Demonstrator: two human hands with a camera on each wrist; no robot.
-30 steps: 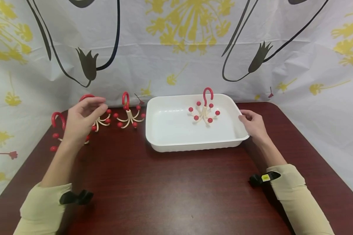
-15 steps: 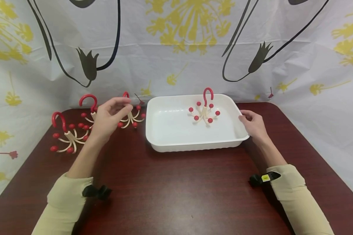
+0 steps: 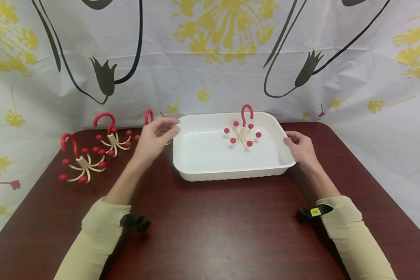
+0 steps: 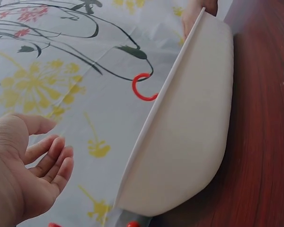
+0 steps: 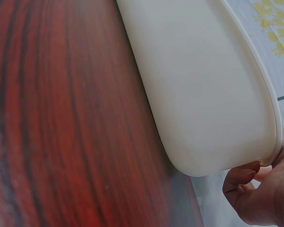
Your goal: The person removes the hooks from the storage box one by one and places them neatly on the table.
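A white rectangular tray [image 3: 231,171] sits on the table with one hook hanger [image 3: 243,134] upright inside it, right of the middle. The hanger has a red hook on top and several cream arms tipped with red balls. My right hand [image 3: 302,148] holds the tray's right end, thumb over the rim and fingers curled beneath it in the right wrist view. At the tray's left end hovers my left hand [image 3: 157,137], fingers loosely bent with nothing in them. In the left wrist view, a gap separates this hand [image 4: 31,170] from the tray [image 4: 180,127].
Two like hangers, a near one [image 3: 84,165] and a farther one [image 3: 112,143], stand at the table's left. A third hanger [image 3: 149,116] is mostly hidden behind my left hand. A patterned cloth [image 3: 210,77] hangs along the back of the dark wooden table [image 3: 210,225].
My left hand has moved right, from over the left hangers to the tray's left end, uncovering two of them and covering the third. The right hand and tray have stayed put.
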